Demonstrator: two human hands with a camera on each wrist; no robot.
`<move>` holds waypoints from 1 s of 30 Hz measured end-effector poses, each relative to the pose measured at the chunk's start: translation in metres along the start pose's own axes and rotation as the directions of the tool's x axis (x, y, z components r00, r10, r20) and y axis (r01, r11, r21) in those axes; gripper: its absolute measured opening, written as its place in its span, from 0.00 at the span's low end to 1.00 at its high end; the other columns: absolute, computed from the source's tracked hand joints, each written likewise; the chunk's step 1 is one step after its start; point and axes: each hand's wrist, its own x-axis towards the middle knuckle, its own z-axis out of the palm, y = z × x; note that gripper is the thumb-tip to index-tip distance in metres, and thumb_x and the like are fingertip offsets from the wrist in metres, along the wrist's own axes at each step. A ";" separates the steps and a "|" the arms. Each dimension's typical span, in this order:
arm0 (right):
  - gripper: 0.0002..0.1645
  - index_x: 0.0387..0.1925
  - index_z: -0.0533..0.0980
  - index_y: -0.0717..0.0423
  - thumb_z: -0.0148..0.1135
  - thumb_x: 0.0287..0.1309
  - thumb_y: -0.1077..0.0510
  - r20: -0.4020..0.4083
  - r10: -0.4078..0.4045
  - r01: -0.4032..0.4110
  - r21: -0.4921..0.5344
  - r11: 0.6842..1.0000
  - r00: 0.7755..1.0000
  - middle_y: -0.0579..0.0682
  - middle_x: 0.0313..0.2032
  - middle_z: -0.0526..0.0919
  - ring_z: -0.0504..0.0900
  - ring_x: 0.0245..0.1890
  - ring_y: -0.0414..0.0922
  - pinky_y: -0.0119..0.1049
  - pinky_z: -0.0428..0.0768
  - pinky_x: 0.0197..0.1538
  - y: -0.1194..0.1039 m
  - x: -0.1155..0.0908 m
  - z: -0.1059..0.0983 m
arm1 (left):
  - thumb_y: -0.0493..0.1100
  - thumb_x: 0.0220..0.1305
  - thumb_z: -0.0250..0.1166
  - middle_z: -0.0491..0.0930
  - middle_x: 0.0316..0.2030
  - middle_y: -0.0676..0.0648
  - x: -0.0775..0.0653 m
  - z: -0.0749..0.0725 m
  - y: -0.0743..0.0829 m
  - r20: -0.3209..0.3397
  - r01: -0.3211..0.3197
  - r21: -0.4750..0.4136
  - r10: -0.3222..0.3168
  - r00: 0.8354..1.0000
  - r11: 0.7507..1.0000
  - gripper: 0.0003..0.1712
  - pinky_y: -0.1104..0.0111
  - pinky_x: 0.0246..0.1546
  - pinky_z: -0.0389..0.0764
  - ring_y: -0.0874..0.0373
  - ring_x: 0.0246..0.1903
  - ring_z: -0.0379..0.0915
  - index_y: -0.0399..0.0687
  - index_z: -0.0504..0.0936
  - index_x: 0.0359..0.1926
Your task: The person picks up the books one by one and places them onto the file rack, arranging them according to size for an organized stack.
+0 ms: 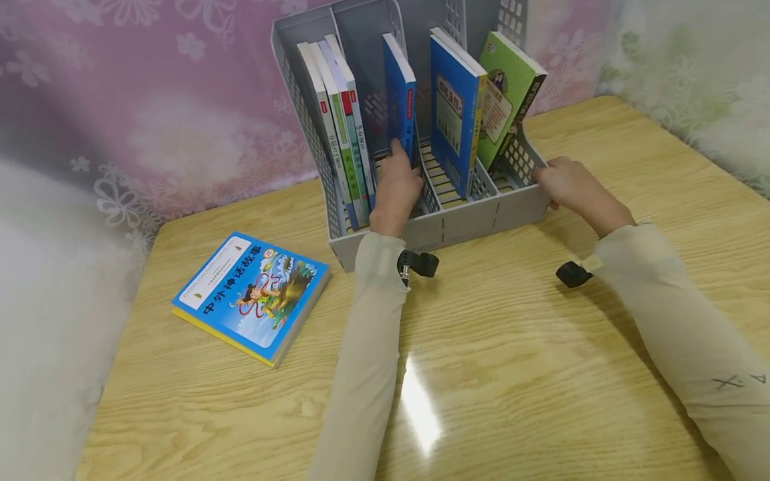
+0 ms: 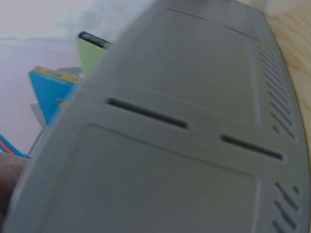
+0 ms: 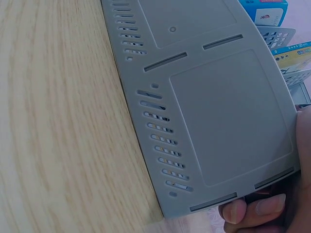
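Observation:
A grey plastic desktop book rack (image 1: 469, 217) with several compartments stands on the wooden table, tilted in the head view. My left hand (image 1: 397, 184) reaches over its front wall and grips the lower spine of a thin blue book (image 1: 400, 93) upright in the second compartment. Only a dark edge of that hand (image 2: 8, 179) shows in the left wrist view. At the rack's right front corner, my right hand (image 1: 574, 187) holds the side wall; its curled fingers (image 3: 257, 208) wrap the end in the right wrist view.
Several slim books (image 1: 345, 140) fill the left compartment. A thicker blue book (image 1: 454, 110) and a green book (image 1: 508, 97) lean farther right. Left of the rack, another blue book (image 1: 252, 294) lies flat on the table (image 1: 481, 374). Patterned walls (image 1: 180, 100) border the table.

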 end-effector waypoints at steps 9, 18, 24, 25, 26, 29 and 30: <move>0.23 0.35 0.68 0.67 0.34 0.65 0.51 -0.003 0.006 -0.006 0.013 1.000 1.000 0.52 0.12 0.71 0.68 0.20 0.50 0.40 0.63 0.28 0.002 0.000 0.000 | 0.38 0.71 0.50 0.78 0.48 0.36 -0.031 -0.020 0.013 -0.155 -0.147 0.051 0.153 0.976 0.988 0.29 0.68 0.20 0.69 0.52 0.28 0.78 0.34 0.58 0.70; 0.24 0.33 0.68 0.66 0.32 0.66 0.50 -0.004 0.004 -0.004 0.013 1.000 1.000 0.53 0.14 0.72 0.69 0.23 0.52 0.41 0.64 0.29 0.000 0.000 0.000 | 0.34 0.65 0.52 0.72 0.15 0.48 -0.074 -0.062 -0.004 -0.536 -0.554 0.076 0.503 0.678 0.829 0.10 0.72 0.15 0.56 0.59 0.11 0.58 0.39 0.80 0.36; 0.25 0.34 0.69 0.67 0.31 0.66 0.50 -0.006 0.000 0.000 0.007 1.000 1.000 0.53 0.14 0.72 0.68 0.21 0.51 0.41 0.63 0.27 -0.001 0.001 -0.001 | 0.31 0.61 0.51 0.71 0.13 0.43 -0.091 -0.100 -0.041 -0.725 -0.603 0.060 0.450 0.522 0.795 0.09 0.74 0.16 0.58 0.59 0.13 0.61 0.34 0.78 0.30; 0.26 0.35 0.69 0.68 0.31 0.66 0.50 -0.006 0.000 0.000 0.004 1.000 1.000 0.53 0.14 0.72 0.68 0.21 0.51 0.41 0.63 0.27 0.000 0.001 -0.001 | 0.31 0.60 0.52 0.71 0.13 0.43 -0.093 -0.106 -0.049 -0.745 -0.581 0.050 0.417 0.520 0.813 0.09 0.74 0.17 0.58 0.59 0.13 0.61 0.34 0.78 0.30; 0.26 0.36 0.69 0.68 0.31 0.66 0.50 -0.007 -0.001 0.001 0.003 1.000 1.000 0.53 0.14 0.72 0.68 0.21 0.51 0.41 0.63 0.27 0.000 0.002 -0.001 | 0.31 0.60 0.52 0.71 0.13 0.43 -0.094 -0.113 -0.058 -0.756 -0.554 0.033 0.383 0.531 0.832 0.09 0.74 0.17 0.58 0.60 0.13 0.61 0.34 0.79 0.30; 0.27 0.37 0.69 0.69 0.31 0.66 0.50 -0.001 0.002 -0.002 0.006 1.000 1.000 0.52 0.14 0.72 0.68 0.22 0.51 0.41 0.63 0.27 0.000 0.002 -0.001 | 0.32 0.61 0.52 0.72 0.13 0.47 -0.095 -0.130 -0.089 -0.746 -0.419 -0.034 0.256 0.615 0.908 0.09 0.75 0.16 0.60 0.65 0.11 0.63 0.37 0.79 0.31; 0.27 0.37 0.69 0.69 0.31 0.65 0.50 -0.001 0.005 -0.005 0.006 1.000 1.000 0.52 0.14 0.72 0.68 0.22 0.51 0.41 0.63 0.27 0.000 0.002 0.000 | 0.33 0.62 0.52 0.73 0.13 0.48 -0.095 -0.135 -0.100 -0.735 -0.361 -0.045 0.215 0.643 0.931 0.09 0.75 0.15 0.61 0.68 0.10 0.63 0.38 0.80 0.32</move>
